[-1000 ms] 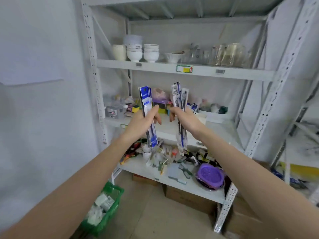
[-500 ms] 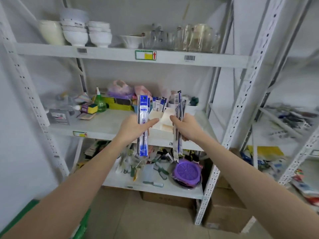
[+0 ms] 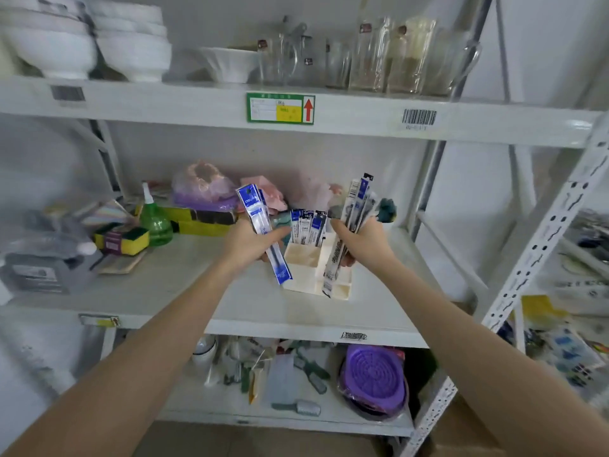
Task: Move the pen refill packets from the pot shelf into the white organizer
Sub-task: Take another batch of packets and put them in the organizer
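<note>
Several refill packets [image 3: 308, 225] already stand in the white organizer [image 3: 316, 275]; left hand [image 3: 250, 245] clenches a blue packet [image 3: 263, 230], right hand [image 3: 361, 244] grasps a bundle [image 3: 354, 212], both apparently yet to go in.

White metal shelving [image 3: 329, 127] against a pale wall [image 3: 543, 61] — tan floor [image 3: 257, 440] below.

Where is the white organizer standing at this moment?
In the head view the white organizer stands on the middle shelf, right of centre, between the left hand and the right hand, with refill packets already upright in its rear compartment.
</note>
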